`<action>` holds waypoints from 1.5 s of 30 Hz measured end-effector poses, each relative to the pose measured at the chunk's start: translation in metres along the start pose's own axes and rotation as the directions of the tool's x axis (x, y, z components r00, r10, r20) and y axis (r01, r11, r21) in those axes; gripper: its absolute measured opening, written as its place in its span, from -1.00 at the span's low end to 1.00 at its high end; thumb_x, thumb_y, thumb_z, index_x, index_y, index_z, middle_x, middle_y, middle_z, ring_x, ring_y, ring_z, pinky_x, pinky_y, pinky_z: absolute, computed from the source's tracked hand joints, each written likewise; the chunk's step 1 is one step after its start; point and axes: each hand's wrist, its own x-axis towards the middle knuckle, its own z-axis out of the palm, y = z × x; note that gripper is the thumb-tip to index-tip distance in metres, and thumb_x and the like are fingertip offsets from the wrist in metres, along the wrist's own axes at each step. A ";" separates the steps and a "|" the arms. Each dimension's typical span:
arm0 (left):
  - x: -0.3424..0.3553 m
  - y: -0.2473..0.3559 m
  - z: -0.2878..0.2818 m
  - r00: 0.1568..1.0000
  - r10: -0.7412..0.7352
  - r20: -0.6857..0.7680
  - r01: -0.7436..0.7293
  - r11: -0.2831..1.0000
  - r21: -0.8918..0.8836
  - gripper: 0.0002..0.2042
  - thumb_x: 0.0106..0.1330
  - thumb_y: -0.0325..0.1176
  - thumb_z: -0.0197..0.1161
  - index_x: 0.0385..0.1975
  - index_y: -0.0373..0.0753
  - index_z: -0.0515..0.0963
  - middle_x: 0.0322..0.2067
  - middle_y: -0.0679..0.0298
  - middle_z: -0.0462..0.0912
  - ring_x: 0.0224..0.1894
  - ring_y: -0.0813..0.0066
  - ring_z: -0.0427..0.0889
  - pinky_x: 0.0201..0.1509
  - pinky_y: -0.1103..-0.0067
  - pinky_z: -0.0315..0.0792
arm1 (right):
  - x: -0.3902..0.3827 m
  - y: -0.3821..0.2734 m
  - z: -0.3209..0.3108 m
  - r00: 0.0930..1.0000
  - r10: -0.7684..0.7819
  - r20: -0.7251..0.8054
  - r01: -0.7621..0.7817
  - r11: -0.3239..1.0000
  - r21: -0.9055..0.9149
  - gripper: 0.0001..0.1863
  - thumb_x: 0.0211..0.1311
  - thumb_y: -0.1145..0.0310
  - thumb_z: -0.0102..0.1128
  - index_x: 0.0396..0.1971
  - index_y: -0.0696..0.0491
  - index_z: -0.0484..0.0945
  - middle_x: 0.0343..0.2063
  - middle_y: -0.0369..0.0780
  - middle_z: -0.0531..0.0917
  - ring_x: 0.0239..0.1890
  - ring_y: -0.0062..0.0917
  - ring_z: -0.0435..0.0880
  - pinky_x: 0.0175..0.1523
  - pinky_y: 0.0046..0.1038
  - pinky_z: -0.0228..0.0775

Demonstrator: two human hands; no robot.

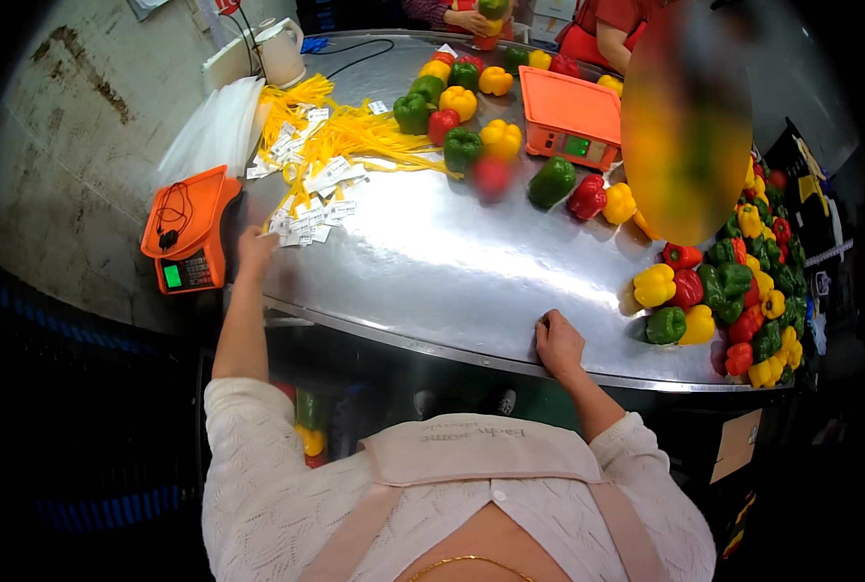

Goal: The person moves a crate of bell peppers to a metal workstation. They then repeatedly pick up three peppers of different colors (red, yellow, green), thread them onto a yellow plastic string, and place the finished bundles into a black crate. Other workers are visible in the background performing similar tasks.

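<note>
At the left end of the metal table, my left hand reaches to the edge of a pile of white paper tags. Its fingers are pinched together by a bit of yellow; what is between them is too small to make out. The tags hang on yellow plastic strips, fanned out in a heap behind them. My right hand rests as a loose fist on the table near its front edge, with nothing visible in it. Left of my left hand stands an orange scale with a black cable on its pan.
Red, green and yellow bell peppers line the far side; more are heaped at the right. A second orange scale stands among them. White plastic sleeves and a kettle sit back left. Two people work across the table.
</note>
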 end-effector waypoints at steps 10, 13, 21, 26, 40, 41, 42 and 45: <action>-0.242 0.242 0.050 0.678 0.442 0.587 -0.553 0.833 0.012 -0.41 0.02 -0.46 0.42 0.11 -0.14 0.36 -0.28 0.23 0.53 -0.29 0.51 0.57 -0.19 0.51 0.50 | 0.003 -0.013 -0.028 0.995 -0.040 -0.086 0.092 0.653 0.752 -0.67 0.16 0.36 0.24 -0.06 0.08 0.53 -0.28 -0.13 0.66 -0.28 -0.38 0.66 -0.08 -0.39 0.47; -0.307 0.262 0.088 0.413 0.320 0.853 -0.357 0.918 -0.172 -0.43 0.05 -0.49 0.43 0.10 -0.13 0.36 -0.30 0.31 0.53 -0.28 0.56 0.56 -0.17 0.59 0.46 | -0.001 -0.083 -0.115 0.810 -0.481 -0.336 0.573 0.526 0.629 -0.65 0.22 0.32 0.21 0.00 0.09 0.52 -0.29 -0.13 0.65 -0.27 -0.41 0.65 -0.09 -0.40 0.45; -0.297 0.273 0.121 0.251 0.278 0.927 -0.208 0.951 -0.229 -0.51 0.08 -0.58 0.41 0.01 -0.15 0.39 -0.29 0.42 0.51 -0.24 0.68 0.52 -0.16 0.67 0.44 | 0.009 0.032 -0.143 0.857 -0.420 0.300 0.062 0.661 0.748 -0.80 0.36 0.34 0.09 -0.20 0.15 0.60 -0.43 -0.17 0.59 -0.42 -0.53 0.50 -0.23 -0.54 0.38; -0.263 0.238 0.124 0.301 0.116 0.946 -0.253 0.967 -0.037 -0.58 0.08 -0.57 0.36 -0.05 -0.17 0.42 -0.28 0.42 0.51 -0.22 0.64 0.51 -0.13 0.63 0.45 | 0.011 0.121 -0.169 0.932 -0.272 0.240 0.102 0.832 0.546 -0.86 0.29 0.41 0.17 -0.27 0.17 0.59 -0.45 -0.17 0.60 -0.41 -0.52 0.53 -0.27 -0.51 0.38; -0.242 0.278 0.224 0.219 0.664 0.715 -0.784 0.556 -0.276 -0.41 0.10 -0.44 0.39 0.19 -0.22 0.38 0.04 0.08 0.51 0.04 0.18 0.53 0.14 0.35 0.46 | 0.029 0.060 -0.147 0.912 -0.397 -0.105 0.407 0.839 0.362 -0.89 0.12 0.53 0.27 -0.32 0.14 0.62 -0.45 -0.16 0.50 -0.36 -0.31 0.51 -0.22 -0.40 0.38; -0.257 0.297 0.238 0.130 0.714 0.688 -0.641 0.590 -0.491 -0.49 0.14 -0.44 0.38 0.14 -0.25 0.43 0.00 0.12 0.54 -0.02 0.26 0.57 0.11 0.41 0.48 | 0.032 0.039 -0.148 0.917 -0.388 -0.090 0.391 0.835 0.387 -0.86 0.11 0.54 0.26 -0.29 0.14 0.61 -0.43 -0.15 0.52 -0.34 -0.29 0.54 -0.21 -0.40 0.40; -0.268 0.303 0.255 0.121 0.662 0.740 -0.496 0.686 -0.533 -0.55 0.17 -0.44 0.37 0.09 -0.26 0.47 -0.07 0.17 0.57 -0.09 0.34 0.58 0.05 0.46 0.50 | 0.036 0.020 -0.152 0.922 -0.379 -0.083 0.378 0.831 0.409 -0.83 0.11 0.55 0.26 -0.26 0.15 0.60 -0.42 -0.15 0.55 -0.33 -0.28 0.57 -0.20 -0.39 0.43; -0.282 0.309 0.280 0.064 0.523 0.850 -0.091 0.851 -0.517 -0.71 0.23 -0.45 0.34 -0.05 -0.29 0.56 -0.25 0.29 0.64 -0.28 0.56 0.59 -0.13 0.59 0.52 | 0.047 0.001 -0.146 0.941 -0.249 -0.228 0.331 0.815 0.475 -0.77 0.11 0.57 0.26 -0.19 0.17 0.56 -0.38 -0.14 0.63 -0.31 -0.33 0.66 -0.19 -0.45 0.50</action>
